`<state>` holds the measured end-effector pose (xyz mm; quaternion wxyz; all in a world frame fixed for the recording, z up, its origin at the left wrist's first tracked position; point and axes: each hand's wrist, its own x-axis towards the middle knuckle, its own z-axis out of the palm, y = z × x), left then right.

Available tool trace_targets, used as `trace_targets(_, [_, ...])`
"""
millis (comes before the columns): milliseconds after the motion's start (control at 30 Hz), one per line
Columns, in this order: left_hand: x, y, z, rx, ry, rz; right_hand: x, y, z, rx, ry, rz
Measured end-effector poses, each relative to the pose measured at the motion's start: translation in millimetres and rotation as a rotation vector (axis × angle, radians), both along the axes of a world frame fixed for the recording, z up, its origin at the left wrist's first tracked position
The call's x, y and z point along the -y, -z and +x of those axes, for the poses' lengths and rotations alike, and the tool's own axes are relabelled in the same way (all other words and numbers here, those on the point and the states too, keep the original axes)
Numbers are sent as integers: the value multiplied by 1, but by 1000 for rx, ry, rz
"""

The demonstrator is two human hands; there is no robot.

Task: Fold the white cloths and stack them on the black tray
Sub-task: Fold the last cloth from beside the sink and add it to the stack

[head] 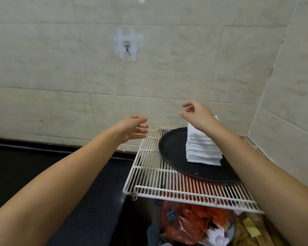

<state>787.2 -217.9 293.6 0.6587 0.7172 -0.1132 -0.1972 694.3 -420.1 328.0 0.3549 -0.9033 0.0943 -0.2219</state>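
Both arms extended fwd, hands raised in air. Left hand [134,128]: fingers relaxed, loosely spread, holding nothing, just left of the white wire rack [149,174] far corner. Right hand [196,115]: fingers loosely curled, thumb and forefinger near each other, nothing visible between them; it hovers above the stack. Stack of folded white cloths [203,148] sits directly below right hand/wrist, upright w/ slight lean, resting on black tray [174,153]. Tray lies on rack, below and between both hands. Under rack: bin w/ red plastic bag [190,222] and crumpled paper. Tiled wall [60,68] beyond hands, taped hook [127,47] above left hand
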Motion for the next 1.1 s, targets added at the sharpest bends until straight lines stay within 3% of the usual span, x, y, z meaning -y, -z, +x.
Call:
trace_targets(133, [-150,12,-40,238,-198,186,-154,16,18,-22,-255,-219])
trace_targets(333, [-414,74,-146,372,-600,814,-431,100,-11,60,-669,-389])
trace_targets(467, [-561,129,-237,183,-769,1087,-592,167,-66,107,-933,-495])
trace_targets(700, [-704,226,-364,-175,-972,1239,-768,272,-138,-27,-1273,-684])
trace_targets(933, [-829,264,-379,-392,-892,1360,-916,315,-118,-100,-1475,-842])
trace_targets(1100, [-938,254,-379,-485,-1044,1295,-1045,302,-82,-106,-1588,-896])
